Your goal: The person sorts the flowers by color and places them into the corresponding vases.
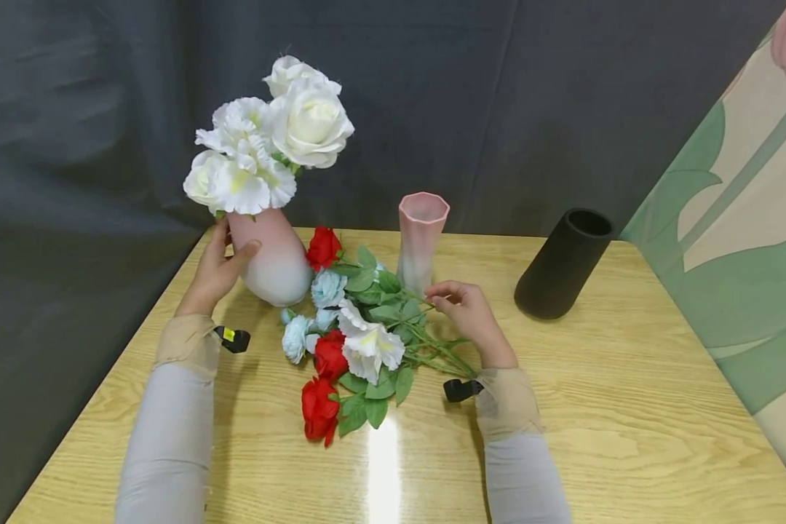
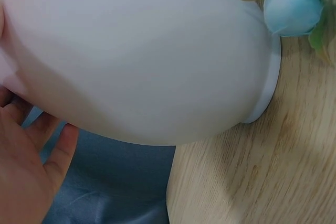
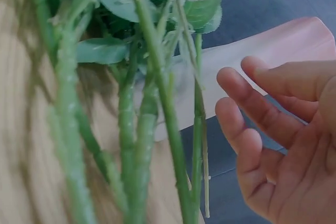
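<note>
My left hand [image 1: 217, 273] holds the neck of a round pink-and-white vase [image 1: 276, 258], thumb in front and fingers behind it. Several large white flowers [image 1: 268, 138] stand in that vase. In the left wrist view the vase [image 2: 147, 61] fills most of the picture. My right hand [image 1: 465, 313] hovers by the green stems [image 1: 432, 349] of a pile of artificial flowers. In the right wrist view its fingers [image 3: 236, 85] are loosely bent, apart from the stems and holding nothing. The pile has red roses [image 1: 319, 407], pale blue blooms [image 1: 328, 288] and a white flower [image 1: 370, 346].
A slim pink-and-white fluted vase [image 1: 421, 240] stands behind the stems. Further right is a black vase [image 1: 559, 273]. All rest on a wooden table [image 1: 629, 407], with a dark cloth [image 1: 419, 109] behind and a flower-patterned panel [image 1: 740, 240] at the right.
</note>
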The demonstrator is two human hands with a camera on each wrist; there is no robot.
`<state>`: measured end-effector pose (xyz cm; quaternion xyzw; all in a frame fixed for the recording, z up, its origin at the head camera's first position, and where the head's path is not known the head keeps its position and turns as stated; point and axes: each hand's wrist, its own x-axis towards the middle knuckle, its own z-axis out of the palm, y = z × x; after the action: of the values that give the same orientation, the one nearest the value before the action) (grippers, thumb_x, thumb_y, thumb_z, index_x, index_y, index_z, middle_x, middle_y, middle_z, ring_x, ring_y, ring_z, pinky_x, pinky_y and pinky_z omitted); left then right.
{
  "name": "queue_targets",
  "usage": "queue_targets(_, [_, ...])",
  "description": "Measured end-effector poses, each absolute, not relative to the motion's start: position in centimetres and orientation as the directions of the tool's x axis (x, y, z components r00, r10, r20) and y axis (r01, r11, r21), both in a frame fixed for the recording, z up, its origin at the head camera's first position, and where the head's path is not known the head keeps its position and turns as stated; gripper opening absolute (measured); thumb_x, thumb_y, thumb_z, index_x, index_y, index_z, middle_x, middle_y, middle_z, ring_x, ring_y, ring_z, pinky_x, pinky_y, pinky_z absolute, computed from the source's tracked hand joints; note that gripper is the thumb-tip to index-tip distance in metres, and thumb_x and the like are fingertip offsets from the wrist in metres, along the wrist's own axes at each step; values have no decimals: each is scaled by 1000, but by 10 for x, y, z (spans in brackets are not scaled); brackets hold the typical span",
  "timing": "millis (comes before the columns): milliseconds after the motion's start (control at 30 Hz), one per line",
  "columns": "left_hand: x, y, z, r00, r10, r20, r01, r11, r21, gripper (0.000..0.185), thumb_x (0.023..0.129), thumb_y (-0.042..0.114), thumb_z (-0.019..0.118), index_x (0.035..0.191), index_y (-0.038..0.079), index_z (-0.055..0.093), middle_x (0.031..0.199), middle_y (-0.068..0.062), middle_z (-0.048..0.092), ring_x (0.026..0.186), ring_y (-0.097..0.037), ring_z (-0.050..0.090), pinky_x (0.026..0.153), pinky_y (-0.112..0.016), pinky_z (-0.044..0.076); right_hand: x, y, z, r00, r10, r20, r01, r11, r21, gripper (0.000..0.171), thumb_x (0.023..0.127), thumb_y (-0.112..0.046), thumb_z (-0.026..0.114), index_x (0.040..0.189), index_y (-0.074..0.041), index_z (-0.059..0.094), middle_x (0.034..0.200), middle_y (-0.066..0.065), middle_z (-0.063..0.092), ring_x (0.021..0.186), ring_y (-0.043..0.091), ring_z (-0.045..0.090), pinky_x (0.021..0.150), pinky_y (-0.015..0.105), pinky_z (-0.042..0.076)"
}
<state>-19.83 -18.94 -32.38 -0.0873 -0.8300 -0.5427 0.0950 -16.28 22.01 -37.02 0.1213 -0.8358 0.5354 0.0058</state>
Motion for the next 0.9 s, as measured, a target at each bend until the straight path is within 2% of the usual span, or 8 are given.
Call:
queue_targets(200, [-187, -182, -307, -957, 54, 283, 282, 389, 877, 74, 102, 22, 53, 159, 3, 10, 162, -22, 22, 140, -41, 31, 109, -54, 34, -160, 216, -375, -957, -251, 147, -262, 528, -808, 20, 97, 1, 56, 109, 0, 72, 112, 19, 71, 99, 33, 64, 83, 38, 52])
queue_targets(400, [-184, -182, -308, -961, 42, 274, 269, 388, 881, 74, 102, 22, 54, 159, 3, 10, 161, -21, 23, 140, -39, 31, 109, -53, 34, -156, 212, -378, -946, -293, 142, -299, 611, -733, 22, 98, 2, 55, 111, -1, 72, 117, 17, 70, 107, 34, 64, 90, 48, 52])
queue_targets(900, [-183, -179, -312, -961, 34, 273, 264, 392, 881, 73, 102, 21, 54, 159, 2, 11, 161, -22, 25, 140, -40, 33, 106, -52, 37, -153, 206, -381, -937, -295, 186, -347, 746, -568, 12, 94, -11, 67, 104, -8, 75, 108, 8, 72, 88, 23, 65, 78, 40, 53])
